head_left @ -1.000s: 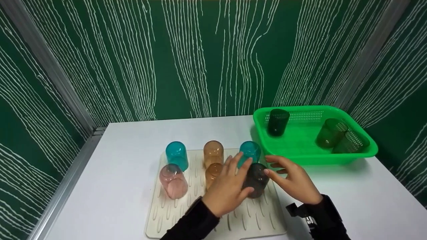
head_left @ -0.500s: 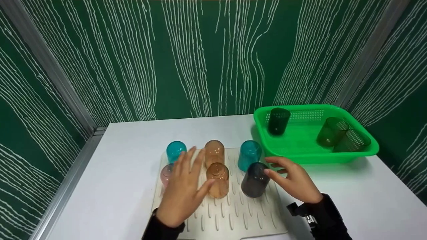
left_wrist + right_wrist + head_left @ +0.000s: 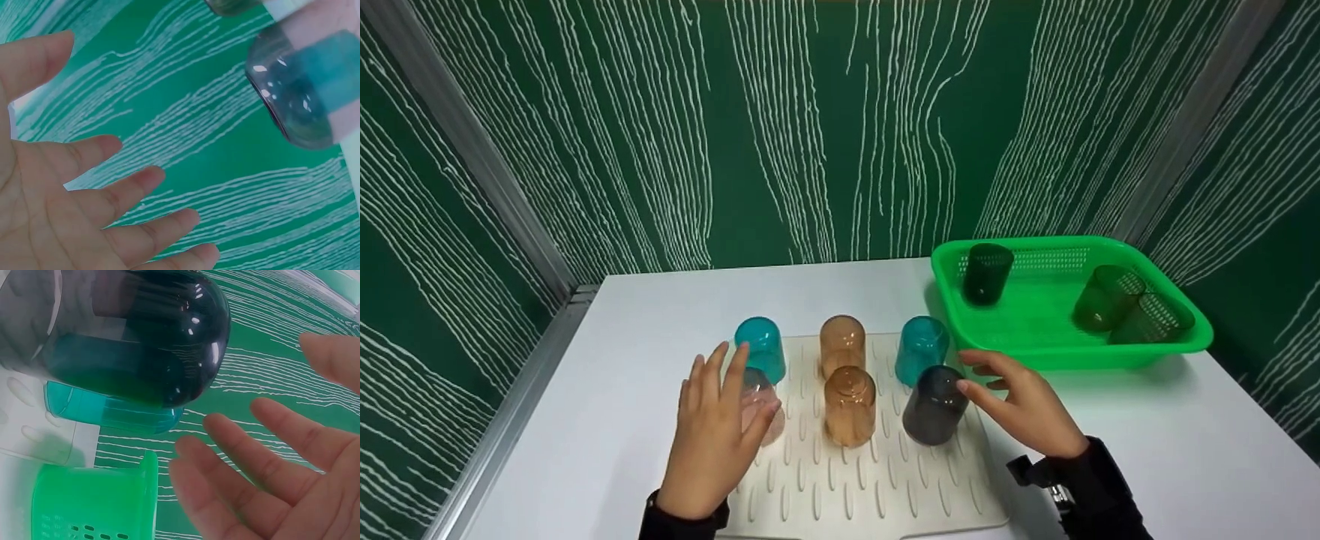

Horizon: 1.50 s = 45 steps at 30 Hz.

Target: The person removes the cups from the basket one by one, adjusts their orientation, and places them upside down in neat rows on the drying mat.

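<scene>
Status: work appears part complete. On my ridged drying mat (image 3: 892, 504), six cups stand base-up in two rows of three: far row, left teal cup (image 3: 766, 346), rear amber cup (image 3: 842, 345) and right teal cup (image 3: 922, 349); near row, pink cup (image 3: 757, 388), front amber cup (image 3: 850, 409) and dark grey cup (image 3: 934, 409). Left over, outside the rows: three cups inside the green basket (image 3: 1065, 355) — a black cup (image 3: 987, 279) at its left end, an olive-brown cup (image 3: 1099, 306) and a grey-green cup (image 3: 1144, 319) at its right end. Grip, left: my left hand (image 3: 711, 435) holds nothing; its fingers are spread, thumb well apart from them, beside the pink cup, with a gap visible in the left wrist view. Grip, right: my right hand (image 3: 1026, 405) is likewise unloaded, fingers extended and slightly bent, thumb apart — just beside the dark grey cup, not touching it.
</scene>
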Tool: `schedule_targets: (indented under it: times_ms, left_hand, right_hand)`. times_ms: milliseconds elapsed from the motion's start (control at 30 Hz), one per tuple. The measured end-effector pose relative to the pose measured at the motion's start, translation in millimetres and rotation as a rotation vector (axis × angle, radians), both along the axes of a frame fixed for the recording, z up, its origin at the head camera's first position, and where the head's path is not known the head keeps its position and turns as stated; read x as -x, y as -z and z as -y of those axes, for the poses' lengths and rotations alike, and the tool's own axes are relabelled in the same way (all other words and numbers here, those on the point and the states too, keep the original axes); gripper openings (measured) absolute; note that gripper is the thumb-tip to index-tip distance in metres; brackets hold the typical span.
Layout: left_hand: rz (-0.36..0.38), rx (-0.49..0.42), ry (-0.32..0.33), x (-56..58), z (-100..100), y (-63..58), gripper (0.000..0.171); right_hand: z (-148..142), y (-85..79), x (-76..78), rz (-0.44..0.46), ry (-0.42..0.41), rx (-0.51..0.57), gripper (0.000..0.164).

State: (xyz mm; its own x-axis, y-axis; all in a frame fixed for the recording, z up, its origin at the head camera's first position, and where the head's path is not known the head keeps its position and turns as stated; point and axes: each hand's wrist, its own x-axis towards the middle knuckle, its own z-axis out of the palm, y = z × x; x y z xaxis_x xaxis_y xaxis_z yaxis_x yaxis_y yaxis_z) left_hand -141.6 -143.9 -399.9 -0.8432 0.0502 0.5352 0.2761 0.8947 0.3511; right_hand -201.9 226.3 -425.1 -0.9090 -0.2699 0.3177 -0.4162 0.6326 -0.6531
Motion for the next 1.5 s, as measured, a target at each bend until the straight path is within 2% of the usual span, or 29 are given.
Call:
schedule_targets:
  times_ms: [267,467,600,767,900,1067,1267,1500]
  left_hand:
    - [0.110,0.031,-0.094,-2.4,12,0.7,0.077]
    - [0.208,0.040,-0.144,-3.0,18,-1.4,0.082]
    - [0.262,0.044,-0.172,-2.9,21,-3.2,0.085]
    - [0.273,0.042,-0.204,-3.4,23,-5.0,0.087]
    - [0.276,0.040,-0.208,-4.2,22,-5.6,0.087]
    - [0.269,0.045,-0.211,-5.2,21,-5.7,0.087]
    - [0.261,0.041,-0.207,-4.9,22,-5.4,0.086]
    - [0.261,0.034,-0.195,-3.7,22,-3.2,0.085]
  right_hand:
    - [-5,-4.2,3.9,0.005,-0.013,-0.039,0.054]
    - [-27,-20.3,18.8,-0.006,-0.032,-0.186,0.069]
    - [-54,-32.6,35.9,0.002,0.038,-0.295,0.074]
    - [-98,-38.8,61.6,0.018,0.150,-0.370,0.085]
    - [-135,-35.1,77.9,0.035,0.227,-0.383,0.093]
    - [-169,-26.9,90.7,0.092,0.292,-0.422,0.100]
    - [-185,-19.0,100.9,0.196,0.349,-0.473,0.107]
    - [-182,-22.6,102.8,0.340,0.391,-0.541,0.112]
